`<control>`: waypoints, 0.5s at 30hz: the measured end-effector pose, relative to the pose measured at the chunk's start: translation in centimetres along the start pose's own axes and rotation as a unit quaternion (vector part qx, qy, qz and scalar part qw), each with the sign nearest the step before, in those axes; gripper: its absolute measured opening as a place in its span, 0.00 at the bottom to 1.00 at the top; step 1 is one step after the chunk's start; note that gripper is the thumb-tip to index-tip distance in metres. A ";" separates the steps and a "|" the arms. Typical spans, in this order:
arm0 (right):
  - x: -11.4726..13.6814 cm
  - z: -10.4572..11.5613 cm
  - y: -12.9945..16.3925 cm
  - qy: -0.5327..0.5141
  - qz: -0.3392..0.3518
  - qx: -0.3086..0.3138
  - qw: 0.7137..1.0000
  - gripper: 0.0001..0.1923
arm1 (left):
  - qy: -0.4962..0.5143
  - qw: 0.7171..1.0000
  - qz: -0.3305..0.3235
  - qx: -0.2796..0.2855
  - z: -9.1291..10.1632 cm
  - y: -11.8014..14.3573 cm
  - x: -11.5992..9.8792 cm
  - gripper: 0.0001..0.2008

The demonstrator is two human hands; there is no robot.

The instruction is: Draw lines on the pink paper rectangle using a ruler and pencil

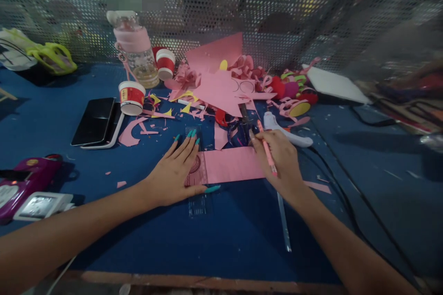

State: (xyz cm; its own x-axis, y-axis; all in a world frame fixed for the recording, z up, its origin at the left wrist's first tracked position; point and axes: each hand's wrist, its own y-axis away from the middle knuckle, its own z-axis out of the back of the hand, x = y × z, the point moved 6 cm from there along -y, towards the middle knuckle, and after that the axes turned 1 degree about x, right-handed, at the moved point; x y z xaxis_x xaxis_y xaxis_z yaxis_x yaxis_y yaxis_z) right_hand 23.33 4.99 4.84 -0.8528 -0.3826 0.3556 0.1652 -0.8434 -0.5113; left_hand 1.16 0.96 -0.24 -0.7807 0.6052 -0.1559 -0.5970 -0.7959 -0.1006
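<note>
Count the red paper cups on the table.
2. One cup stands beside the phones; the other cup stands behind it, right of the bottle. The paper pile may hide more.

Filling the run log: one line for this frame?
left hand: flat on pink paper strip | right hand: holds pink pen at strip's right end | surface: blue mat
</note>
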 end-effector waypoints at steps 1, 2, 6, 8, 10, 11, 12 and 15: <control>-0.2 -0.1 0.0 0.001 -0.006 0.000 1.000 0.13 | -0.001 1.000 0.001 0.003 0.0 0.0 0.0 0.53; -0.2 0.0 0.0 0.004 -0.012 -0.006 1.000 0.13 | -0.001 1.000 0.001 0.006 -0.1 0.0 0.0 0.53; -0.3 0.3 0.0 -0.001 -0.032 -0.022 0.999 0.15 | 0.001 1.000 0.001 0.015 -0.3 0.0 0.0 0.53; -0.4 0.1 -0.1 -0.053 -0.037 -0.010 0.998 0.14 | 0.002 1.000 0.001 0.014 -0.4 0.1 0.1 0.52; -0.5 -0.2 -0.2 -0.108 -0.047 0.006 0.993 0.13 | 0.003 1.000 -0.002 0.012 -0.5 0.1 0.1 0.52; -0.6 -0.3 -0.2 -0.129 -0.056 0.013 0.990 0.13 | 0.003 1.000 -0.003 0.013 -0.5 0.1 0.2 0.51; -0.7 -0.3 -0.2 -0.145 -0.066 0.020 0.987 0.13 | 0.004 1.000 -0.005 0.013 -0.5 0.1 0.2 0.51; -0.6 -0.1 -0.2 -0.160 -0.079 0.021 0.984 0.11 | 0.005 1.000 -0.011 0.007 -0.5 0.2 0.1 0.51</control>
State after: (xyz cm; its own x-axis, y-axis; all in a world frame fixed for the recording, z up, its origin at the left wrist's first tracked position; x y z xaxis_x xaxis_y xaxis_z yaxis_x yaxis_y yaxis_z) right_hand 23.74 5.45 4.62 -0.6705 -0.3397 0.6596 0.0705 -0.9141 -0.3992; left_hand 1.06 0.86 -0.80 -0.7651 0.6226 -0.1644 -0.6170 -0.7819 -0.0898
